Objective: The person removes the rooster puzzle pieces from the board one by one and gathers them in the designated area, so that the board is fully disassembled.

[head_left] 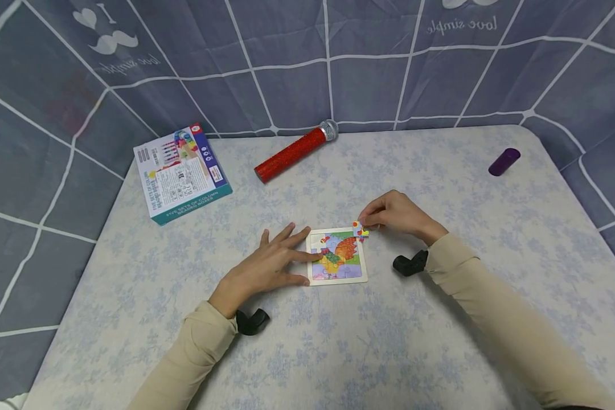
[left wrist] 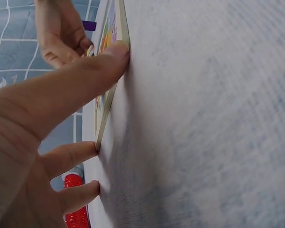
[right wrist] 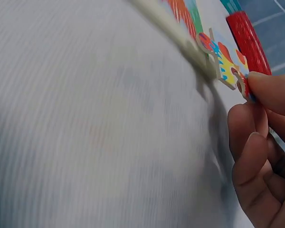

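Observation:
A small framed jigsaw puzzle (head_left: 338, 257) with a colourful picture lies flat on the table in the head view. My left hand (head_left: 271, 263) is spread at its left side, thumb at the lower left corner and index finger reaching over the picture. In the left wrist view the thumb (left wrist: 115, 51) presses the frame's edge. My right hand (head_left: 397, 213) pinches a colourful puzzle piece (right wrist: 224, 61) between thumb and fingers. The piece is held over the frame's upper right corner, with its knobs overlapping the border in the right wrist view.
A boxed toy set (head_left: 181, 173) lies at the back left. A red glittery microphone (head_left: 294, 152) rests at the back middle, and a purple cylinder (head_left: 504, 162) at the back right. Black wrist mounts (head_left: 410, 263) sit at both wrists. A patterned curtain (head_left: 297, 91) hangs behind the table.

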